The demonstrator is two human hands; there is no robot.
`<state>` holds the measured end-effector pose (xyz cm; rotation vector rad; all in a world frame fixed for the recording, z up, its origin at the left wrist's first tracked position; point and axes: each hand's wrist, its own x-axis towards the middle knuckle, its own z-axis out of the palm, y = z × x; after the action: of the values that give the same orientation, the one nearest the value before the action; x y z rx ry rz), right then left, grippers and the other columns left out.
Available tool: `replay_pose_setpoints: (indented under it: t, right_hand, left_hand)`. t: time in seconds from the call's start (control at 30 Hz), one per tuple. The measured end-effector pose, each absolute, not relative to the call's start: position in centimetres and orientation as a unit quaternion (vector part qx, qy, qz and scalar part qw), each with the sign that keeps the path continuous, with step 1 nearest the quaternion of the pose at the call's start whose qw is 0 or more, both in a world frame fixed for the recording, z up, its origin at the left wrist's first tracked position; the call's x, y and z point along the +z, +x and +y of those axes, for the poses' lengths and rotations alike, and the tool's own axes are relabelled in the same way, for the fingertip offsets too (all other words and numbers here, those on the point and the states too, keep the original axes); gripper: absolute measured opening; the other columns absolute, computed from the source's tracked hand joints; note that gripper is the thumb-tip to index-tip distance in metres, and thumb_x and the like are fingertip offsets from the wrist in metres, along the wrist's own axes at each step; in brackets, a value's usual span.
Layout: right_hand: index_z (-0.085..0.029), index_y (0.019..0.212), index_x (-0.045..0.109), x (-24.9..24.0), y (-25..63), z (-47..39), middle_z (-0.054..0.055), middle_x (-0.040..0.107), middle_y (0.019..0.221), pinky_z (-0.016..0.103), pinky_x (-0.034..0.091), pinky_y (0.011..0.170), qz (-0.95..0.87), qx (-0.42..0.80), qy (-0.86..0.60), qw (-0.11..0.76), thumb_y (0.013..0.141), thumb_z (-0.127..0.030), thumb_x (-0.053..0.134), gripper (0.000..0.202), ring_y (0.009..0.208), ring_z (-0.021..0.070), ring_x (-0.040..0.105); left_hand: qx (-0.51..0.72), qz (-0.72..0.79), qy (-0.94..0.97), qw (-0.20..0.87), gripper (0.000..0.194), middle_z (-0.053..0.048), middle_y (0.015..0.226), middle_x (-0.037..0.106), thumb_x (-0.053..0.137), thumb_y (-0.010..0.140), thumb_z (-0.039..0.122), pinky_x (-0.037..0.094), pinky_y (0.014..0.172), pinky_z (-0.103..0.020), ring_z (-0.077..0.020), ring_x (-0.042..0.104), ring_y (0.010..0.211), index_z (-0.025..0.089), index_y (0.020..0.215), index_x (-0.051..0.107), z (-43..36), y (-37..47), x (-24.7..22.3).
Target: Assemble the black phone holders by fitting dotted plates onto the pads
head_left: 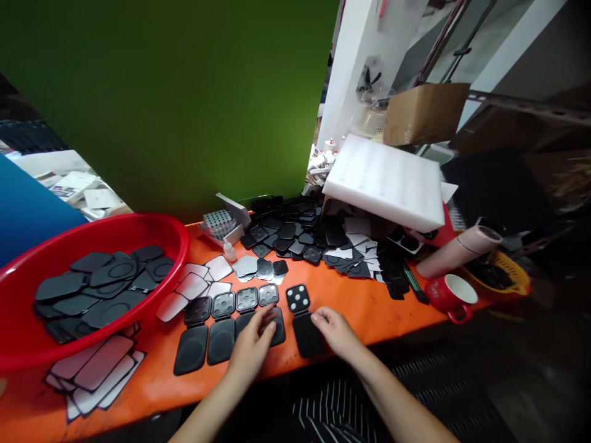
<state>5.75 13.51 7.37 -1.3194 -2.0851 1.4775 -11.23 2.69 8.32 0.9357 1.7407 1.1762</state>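
Observation:
A row of black hinged pads, each with a small square panel joined to a larger one, lies on the orange table in front of me. Over the right part of this row is my left hand (253, 342), its thumb and fingers apart, partly covering the third and fourth pads. To the right lies a separate black hinged pad (308, 336), its small panel bearing several pale round dots. My right hand (336, 331) has its fingertips closed at this pad's right edge near the hinge. The leftmost pad (190, 351) of the row lies flat and unfolded.
A red basin (182, 243) of black pads stands left, with pink-white dark-edged sheets (104, 363) beside it. Behind the row are a small white bottle (229, 251), silvery pieces (245, 266) and piled black parts (295, 231). A red mug (446, 295) and pink tumbler (457, 251) stand right.

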Motion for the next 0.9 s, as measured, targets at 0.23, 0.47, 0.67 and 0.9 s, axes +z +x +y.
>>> replay_pose_setpoints:
  t: [0.23, 0.47, 0.67, 0.9]
  right_hand:
    - [-0.015, 0.075, 0.058, 5.6, 5.4, 17.0, 0.006, 0.061, 0.074, 0.024, 0.034, 0.061, -0.759, 0.389, -0.513, 0.096, 0.079, -0.039, 0.043, 0.029, 0.070, 0.0171, 0.053]
    - [-0.015, 0.090, 0.060, 6.0, 6.2, 15.4, 0.010, 0.062, 0.089, 0.024, 0.036, 0.075, -0.811, 0.276, -0.510, 0.078, 0.082, -0.029, 0.039, 0.027, 0.085, 0.0188, 0.055]
    - [-0.013, 0.107, 0.056, 5.6, 5.9, 14.6, 0.012, 0.059, 0.100, 0.027, 0.037, 0.081, -0.815, 0.291, -0.496, 0.074, 0.079, -0.026, 0.042, 0.034, 0.092, 0.0214, 0.054]
    - [-0.012, 0.105, 0.058, 6.1, 5.8, 14.2, 0.013, 0.058, 0.104, 0.029, 0.036, 0.086, -0.797, 0.323, -0.495, 0.125, 0.083, -0.028, 0.036, 0.035, 0.098, 0.0218, 0.052]
  left_hand:
    - [0.286, 0.773, 0.539, 0.174, 0.031, -0.009, 0.110, 0.058, 0.047, 0.076, 0.031, 0.022, 0.098, -0.050, -0.0292, 0.041, 0.114, 0.024, 0.105, 0.058, 1.9, -11.6, 8.2]
    - [0.087, 0.816, 0.569, 0.051, 0.047, -0.013, 0.127, 0.046, 0.046, 0.076, 0.036, 0.006, 0.097, -0.059, -0.0326, 0.022, 0.125, 0.022, 0.120, 0.045, 2.1, -10.9, 6.8]
    - [0.081, 0.812, 0.576, 0.048, 0.048, -0.014, 0.127, 0.046, 0.045, 0.076, 0.036, 0.003, 0.096, -0.061, -0.0326, 0.022, 0.126, 0.021, 0.121, 0.044, 2.3, -10.7, 6.4]
    - [0.114, 0.818, 0.559, 0.070, 0.049, -0.012, 0.118, 0.050, 0.052, 0.070, 0.029, 0.006, 0.098, -0.059, -0.0312, 0.032, 0.120, 0.023, 0.118, 0.045, 2.7, -10.5, 7.1]
